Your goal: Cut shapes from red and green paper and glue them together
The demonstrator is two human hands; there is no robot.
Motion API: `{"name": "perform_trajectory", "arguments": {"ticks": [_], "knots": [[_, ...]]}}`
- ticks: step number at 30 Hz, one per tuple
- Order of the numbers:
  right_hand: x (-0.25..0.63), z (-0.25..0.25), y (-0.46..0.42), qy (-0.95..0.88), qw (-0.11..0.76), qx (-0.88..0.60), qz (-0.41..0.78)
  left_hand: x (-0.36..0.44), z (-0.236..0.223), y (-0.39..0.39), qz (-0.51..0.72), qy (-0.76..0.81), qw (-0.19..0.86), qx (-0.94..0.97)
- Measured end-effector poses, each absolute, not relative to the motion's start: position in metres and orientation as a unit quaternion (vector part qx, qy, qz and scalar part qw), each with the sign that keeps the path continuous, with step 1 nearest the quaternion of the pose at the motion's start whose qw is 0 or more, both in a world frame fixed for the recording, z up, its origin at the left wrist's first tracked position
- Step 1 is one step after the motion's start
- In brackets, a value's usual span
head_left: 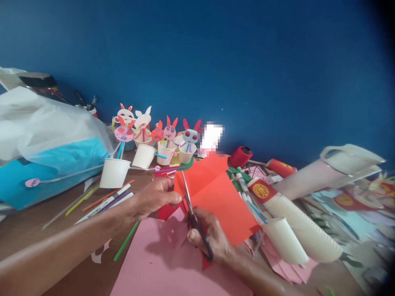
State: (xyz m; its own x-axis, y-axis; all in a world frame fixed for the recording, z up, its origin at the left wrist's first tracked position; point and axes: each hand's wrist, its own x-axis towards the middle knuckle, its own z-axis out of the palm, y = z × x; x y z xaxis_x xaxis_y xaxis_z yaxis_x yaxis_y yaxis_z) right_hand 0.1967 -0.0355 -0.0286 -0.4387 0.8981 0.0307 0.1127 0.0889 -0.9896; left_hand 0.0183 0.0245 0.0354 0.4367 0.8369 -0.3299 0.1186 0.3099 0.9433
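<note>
The right hand [210,234] has its fingers curled round the black-handled scissors [195,220], whose long blades point up and a bit left, over the orange paper [216,193]. The left hand [159,199] pinches the paper's left edge.

The orange sheet [220,201] is matt paper; the scissors [197,228] pair shiny metal with dark plastic.

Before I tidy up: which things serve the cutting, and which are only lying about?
For the cutting:
orange paper, in left hand
scissors, in right hand

Seemingly just lying about:
red spool
cup stack
white bag
</note>
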Motion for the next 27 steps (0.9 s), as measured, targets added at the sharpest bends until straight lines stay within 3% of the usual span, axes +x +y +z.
{"name": "perform_trajectory", "arguments": {"ticks": [6,12,27], "knots": [[0.196,-0.024,-0.035,-0.633,0.377,-0.395,0.549,0.022,0.031,0.021,0.285,0.38,0.721,0.505],[0.196,-0.026,-0.036,-0.63,0.374,-0.404,0.549,0.025,0.024,0.018,0.354,0.414,0.656,0.522],[0.196,-0.021,-0.036,-0.649,0.354,-0.398,0.544,0.02,0.024,0.022,0.304,0.435,0.654,0.539]]}}
